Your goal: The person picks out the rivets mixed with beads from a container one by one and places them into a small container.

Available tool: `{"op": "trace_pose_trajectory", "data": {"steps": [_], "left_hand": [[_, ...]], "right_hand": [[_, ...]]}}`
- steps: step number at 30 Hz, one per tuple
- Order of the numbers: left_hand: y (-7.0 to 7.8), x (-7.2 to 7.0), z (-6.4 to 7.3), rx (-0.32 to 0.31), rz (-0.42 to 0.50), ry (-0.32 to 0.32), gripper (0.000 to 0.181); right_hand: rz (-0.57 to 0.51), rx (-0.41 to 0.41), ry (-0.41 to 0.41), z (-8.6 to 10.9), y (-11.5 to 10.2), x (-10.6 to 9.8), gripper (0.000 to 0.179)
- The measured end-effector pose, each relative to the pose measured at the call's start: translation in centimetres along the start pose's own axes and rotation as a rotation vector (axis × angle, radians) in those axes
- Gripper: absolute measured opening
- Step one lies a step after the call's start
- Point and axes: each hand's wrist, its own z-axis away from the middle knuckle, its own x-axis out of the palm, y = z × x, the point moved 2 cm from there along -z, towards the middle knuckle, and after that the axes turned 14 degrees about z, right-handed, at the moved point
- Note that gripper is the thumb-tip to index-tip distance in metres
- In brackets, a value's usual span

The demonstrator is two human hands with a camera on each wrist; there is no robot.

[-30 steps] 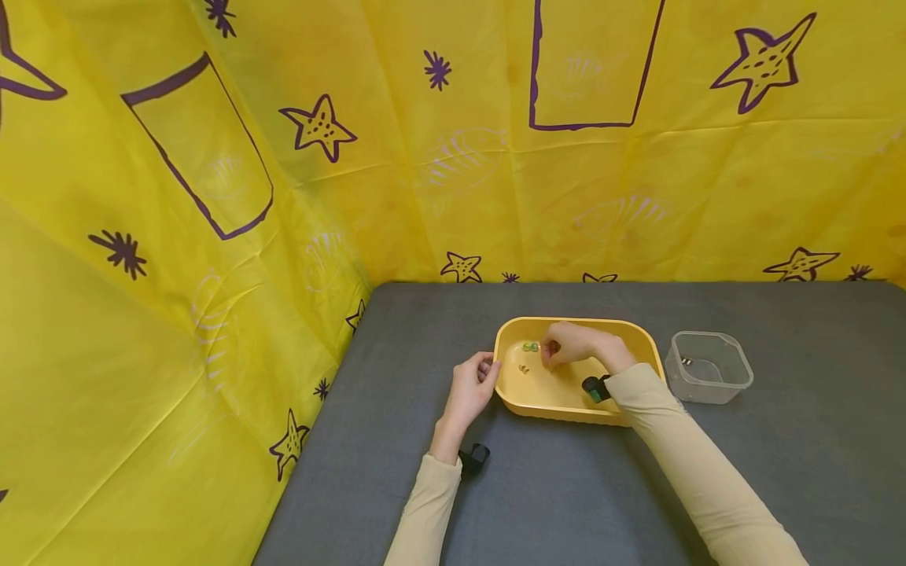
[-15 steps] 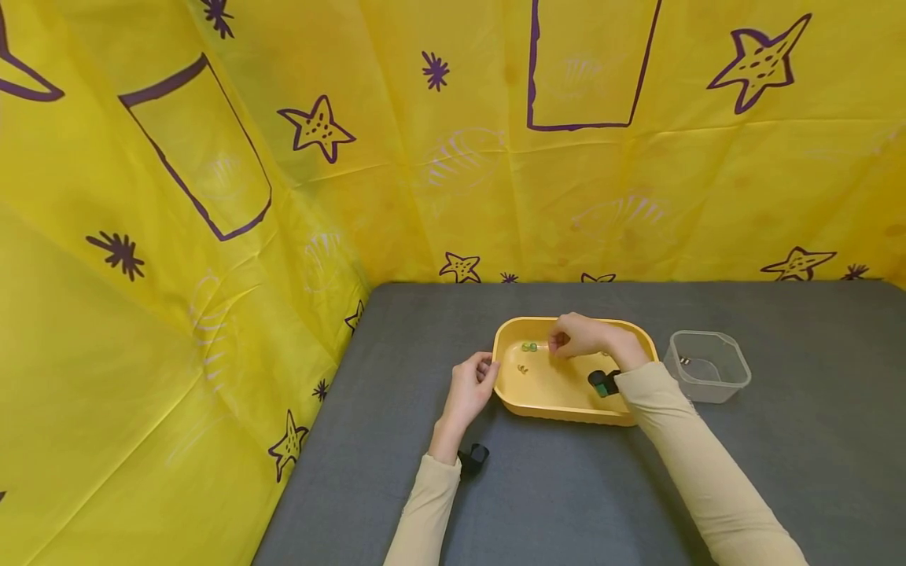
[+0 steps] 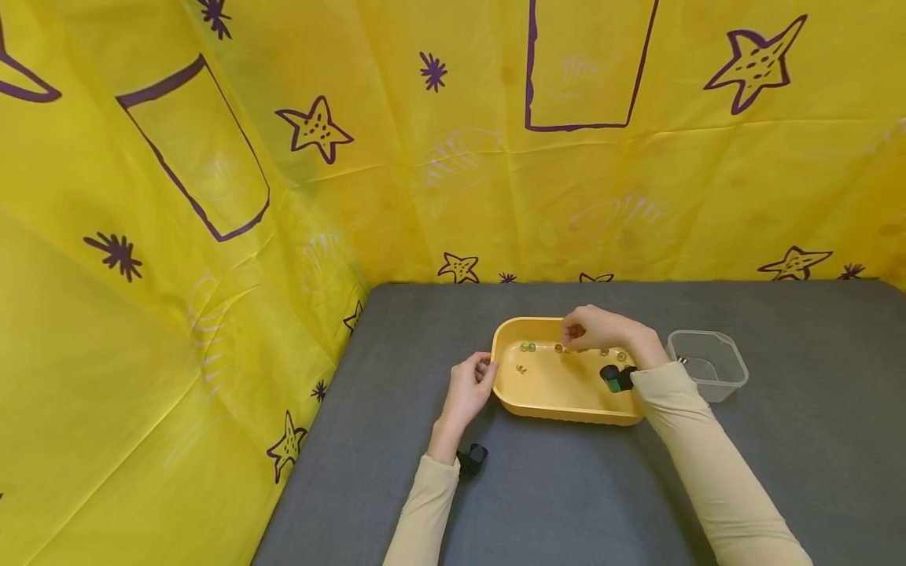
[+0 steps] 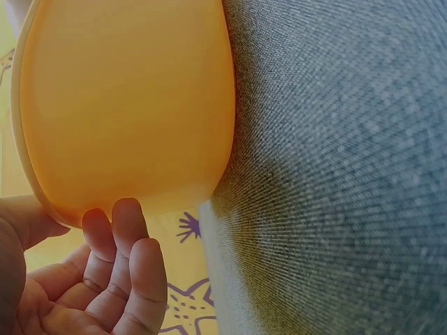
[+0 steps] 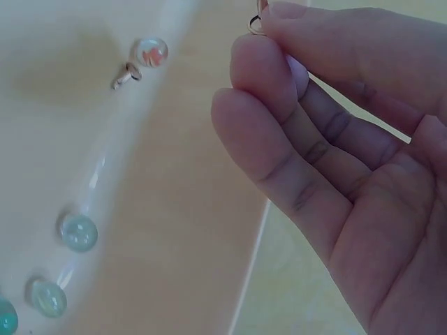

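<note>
On the left end of a yellow plastic tray point(image 3: 566, 412), my left hand point(image 3: 469, 389) grips the rim, its fingers point(image 4: 128, 220) against the outer wall. Over the tray's back side, my right hand point(image 3: 598, 328) pinches a tiny copper-coloured metal piece with a loop point(image 5: 257, 25), probably a lobster clasp, between thumb and fingertip. A similar small clasp point(image 5: 127, 75) lies in the tray beside an orange-and-clear glass marble point(image 5: 151, 51). Farther along are green glass marbles point(image 5: 78, 232). Several small gold-coloured pieces point(image 3: 521, 369) lie towards the tray's left end.
A clear plastic container point(image 3: 715, 379) stands right of the tray, with a small black-and-white item point(image 3: 683, 360) inside. More marbles point(image 3: 621, 356) sit at the tray's right, partly behind my right wrist. A grey cloth-covered table point(image 3: 566, 495) meets a yellow patterned curtain point(image 3: 396, 196).
My right hand has moved right and slightly up from the tray's bottom, uncovering the orange marble. My left hand stays on the rim.
</note>
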Motion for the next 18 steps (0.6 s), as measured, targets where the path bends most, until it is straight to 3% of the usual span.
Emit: {"op": "trace_pose_trajectory", "data": {"steps": [18], "left_hand": [[0.0,0.1,0.0,-0.002,-0.002,0.005,0.019]], "right_hand": [[0.031,0.037,0.095,2.5,0.9,-1.7,0.007]]}}
